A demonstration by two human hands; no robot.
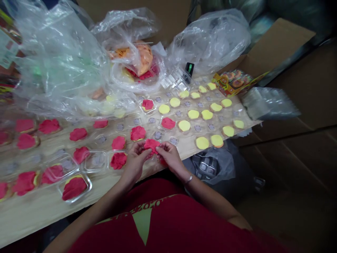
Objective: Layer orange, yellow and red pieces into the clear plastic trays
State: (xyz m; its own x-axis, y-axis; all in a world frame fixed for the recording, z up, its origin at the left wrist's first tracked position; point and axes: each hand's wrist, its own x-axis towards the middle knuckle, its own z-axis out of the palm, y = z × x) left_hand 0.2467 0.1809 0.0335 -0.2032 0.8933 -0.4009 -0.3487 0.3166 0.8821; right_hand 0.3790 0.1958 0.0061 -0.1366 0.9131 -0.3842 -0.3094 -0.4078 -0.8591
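At the far left of the frame, red petal-shaped pieces (25, 125) lie in rows on the pale surface (39, 211), some blurred at the edge. Above them, in the upper left, a large crumpled clear plastic bag (60, 59) spreads over the back of the surface and covers part of the rows. In the lower left, an open clear plastic case (75, 187) holds a red piece on a yellow base; just right of it more clear cases (98, 160) sit near the front edge.

At the lower centre, the left hand (134, 163) and the right hand (171, 156) meet over the front edge of the surface. The fingers of both pinch one red flower piece (151, 144) from either side, holding it just above the surface, between the rows.

In the upper centre, another clear bag holds orange pieces (140, 58) with some red ones below them. To the right, yellow round pieces (193, 114) lie in rows, with small grey parts (198, 128) between them. At the upper right, a printed colour card (231, 81) rests against a brown cardboard box (276, 45), and a stack of clear cases in plastic wrap (265, 102) lies beside the end of the surface.
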